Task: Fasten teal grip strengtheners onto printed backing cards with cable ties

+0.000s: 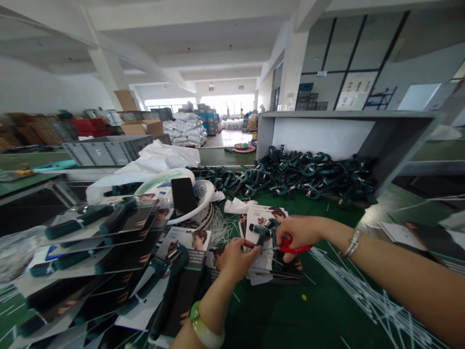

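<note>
My right hand (296,233) is closed around red-handled scissors (298,247), whose blades point left toward my left hand. My left hand (238,259) pinches something thin near the blade tips, too small to make out. Between and behind the hands lies a dark green tool (264,232) on a stack of printed cards (261,213). Left of my left hand, another dark green tool (178,264) rests on a printed card (196,242).
Carded tools (123,218) are piled at the left. Behind stand a white bowl (209,196) and a black phone (183,195). Many loose tools (312,174) spill from a tipped grey crate (395,155). White cable ties (359,288) lie at the right.
</note>
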A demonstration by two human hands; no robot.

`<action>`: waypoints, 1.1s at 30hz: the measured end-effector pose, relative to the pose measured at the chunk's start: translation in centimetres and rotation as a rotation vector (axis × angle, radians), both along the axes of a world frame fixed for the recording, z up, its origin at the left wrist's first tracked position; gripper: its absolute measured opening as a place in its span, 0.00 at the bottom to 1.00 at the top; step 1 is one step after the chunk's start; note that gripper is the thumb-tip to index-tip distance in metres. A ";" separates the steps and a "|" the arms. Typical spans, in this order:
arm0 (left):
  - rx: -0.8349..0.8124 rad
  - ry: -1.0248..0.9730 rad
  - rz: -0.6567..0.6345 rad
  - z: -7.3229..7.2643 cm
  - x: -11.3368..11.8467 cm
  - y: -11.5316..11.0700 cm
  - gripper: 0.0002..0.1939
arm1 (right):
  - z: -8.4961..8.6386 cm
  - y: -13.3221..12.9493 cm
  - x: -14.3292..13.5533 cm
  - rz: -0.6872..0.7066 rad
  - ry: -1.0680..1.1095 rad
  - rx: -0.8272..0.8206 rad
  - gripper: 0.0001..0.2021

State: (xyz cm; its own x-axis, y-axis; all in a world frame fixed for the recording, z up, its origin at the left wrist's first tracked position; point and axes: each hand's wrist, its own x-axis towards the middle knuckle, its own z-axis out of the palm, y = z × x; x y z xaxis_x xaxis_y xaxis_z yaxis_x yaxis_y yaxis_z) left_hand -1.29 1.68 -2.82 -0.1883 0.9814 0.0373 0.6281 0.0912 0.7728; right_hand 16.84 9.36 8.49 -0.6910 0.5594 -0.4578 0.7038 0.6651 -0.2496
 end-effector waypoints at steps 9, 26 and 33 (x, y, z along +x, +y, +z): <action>-0.019 -0.308 -0.059 -2.1 -0.8 1.8 0.14 | 0.7 2.7 -2.3 -0.044 -0.199 -0.239 0.30; -0.052 -0.339 -0.156 -1.1 -1.3 2.2 0.14 | -1.2 5.4 -3.0 -0.061 -0.166 -0.546 0.29; -0.082 -0.326 -0.148 -1.2 -1.3 2.5 0.15 | -2.1 5.8 -2.9 -0.018 -0.146 -0.515 0.30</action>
